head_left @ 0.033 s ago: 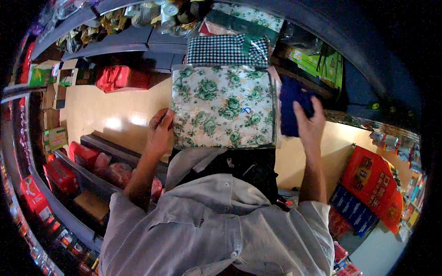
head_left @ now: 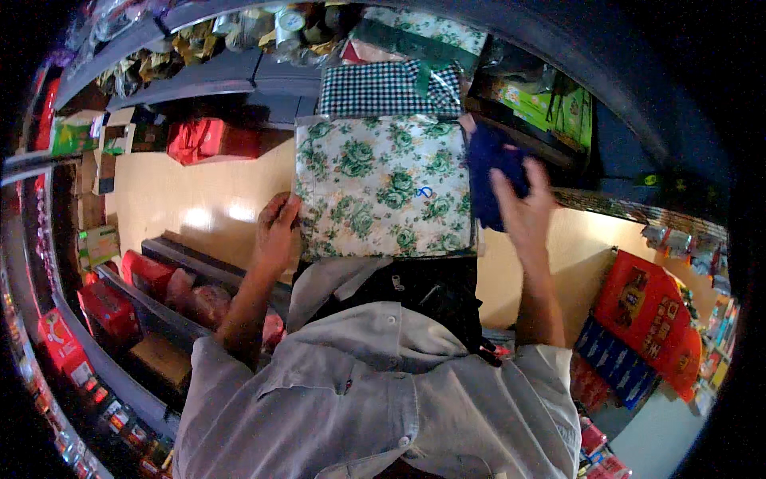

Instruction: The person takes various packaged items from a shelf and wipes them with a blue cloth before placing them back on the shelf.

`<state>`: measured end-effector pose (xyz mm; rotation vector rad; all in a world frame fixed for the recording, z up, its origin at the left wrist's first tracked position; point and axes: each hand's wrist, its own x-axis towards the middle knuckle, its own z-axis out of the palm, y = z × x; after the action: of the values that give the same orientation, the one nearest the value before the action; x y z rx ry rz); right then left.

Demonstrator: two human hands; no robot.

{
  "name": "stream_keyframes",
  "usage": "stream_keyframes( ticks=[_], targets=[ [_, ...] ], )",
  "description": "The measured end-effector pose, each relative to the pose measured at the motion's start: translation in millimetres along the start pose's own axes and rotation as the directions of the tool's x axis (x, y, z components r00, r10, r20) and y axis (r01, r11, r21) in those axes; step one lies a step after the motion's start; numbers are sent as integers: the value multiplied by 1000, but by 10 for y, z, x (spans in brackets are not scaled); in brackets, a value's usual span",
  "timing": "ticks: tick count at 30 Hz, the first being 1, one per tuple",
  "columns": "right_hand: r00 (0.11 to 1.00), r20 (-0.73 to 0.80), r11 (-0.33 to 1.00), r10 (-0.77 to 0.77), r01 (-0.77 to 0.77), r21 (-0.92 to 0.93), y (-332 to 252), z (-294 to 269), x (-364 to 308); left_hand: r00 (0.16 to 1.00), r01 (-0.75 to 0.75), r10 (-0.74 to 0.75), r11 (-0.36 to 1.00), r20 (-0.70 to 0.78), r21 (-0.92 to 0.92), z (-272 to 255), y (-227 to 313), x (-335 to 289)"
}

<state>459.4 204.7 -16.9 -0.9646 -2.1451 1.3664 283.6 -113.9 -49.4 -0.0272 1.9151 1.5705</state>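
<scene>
A flat package of folded white cloth with green roses [head_left: 383, 191], wrapped in clear plastic, lies in front of my body. My left hand [head_left: 278, 227] has its thumb and fingers closed on the package's left edge. On the other side, my right hand [head_left: 528, 209], slightly blurred, grips a folded dark blue cloth [head_left: 488, 180] by its right part. The blue cloth sits against the package's right edge; whether it overlaps the package there is hard to tell. Just beyond lies a dark green and white checked cloth package [head_left: 391, 89], also in plastic.
Bright green bags [head_left: 550, 108] sit on the shelf at the far right. A red bag [head_left: 209, 142] stands at the far left on the shiny floor [head_left: 191, 191]. Shelving with red boxes [head_left: 110, 307] runs along the left, and a red display board [head_left: 646, 319] stands at the right.
My right hand has moved left with the dark blue cloth, bringing it closer against the floral package. The left hand keeps its hold on the package's edge.
</scene>
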Motion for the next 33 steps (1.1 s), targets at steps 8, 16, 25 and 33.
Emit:
stream_keyframes(
  ticks=[8,16,25,33],
  targets=[
    [892,418,865,-173,340,-369,-17,828,264,964,-250,262,951,-45,182,-46,-278,63],
    [993,113,797,-45,103,-594,918,-210,637,955,-219,226,974,-192,53,-87,329,-314],
    [978,207,954,-13,74,-289,60,172,-114,744,-641,663,742,-78,198,-677,1314,-967],
    [923,382,909,-43,-123,398,-145,39,-158,218,-976,516,101,829,195,690,1660,-925]
  ],
)
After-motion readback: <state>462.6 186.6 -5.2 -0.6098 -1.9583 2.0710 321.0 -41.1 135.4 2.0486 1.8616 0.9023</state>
